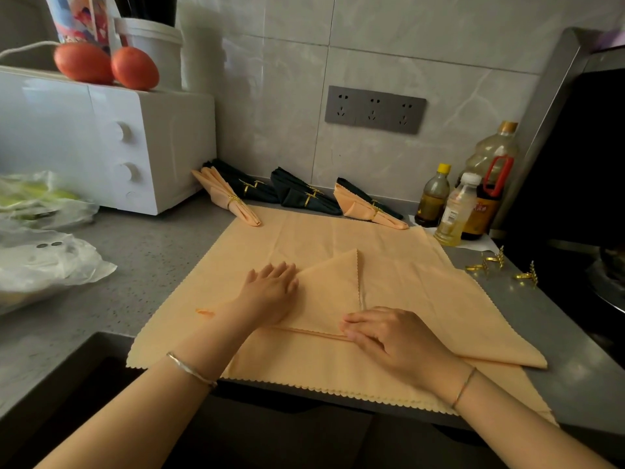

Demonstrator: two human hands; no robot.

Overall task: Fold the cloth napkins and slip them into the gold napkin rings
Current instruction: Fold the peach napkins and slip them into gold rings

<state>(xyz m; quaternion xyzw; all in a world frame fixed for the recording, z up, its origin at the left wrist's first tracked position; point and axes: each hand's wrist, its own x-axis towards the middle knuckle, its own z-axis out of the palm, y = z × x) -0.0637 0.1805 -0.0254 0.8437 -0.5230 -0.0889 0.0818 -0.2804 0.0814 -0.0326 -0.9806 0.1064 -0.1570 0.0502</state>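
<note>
Left hand: fingers straight, flat on peach napkin
Right hand: fingers relaxed, pressing its fold
Gold rings: right edge of counter

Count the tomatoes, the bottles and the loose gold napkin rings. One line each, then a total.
tomatoes: 2
bottles: 3
loose gold napkin rings: 3
Total: 8

My left hand: one slim, plain silver bangle round the wrist. My right hand: one thin reddish cord bracelet round the wrist. My forearms: bare as far as seen.
</note>
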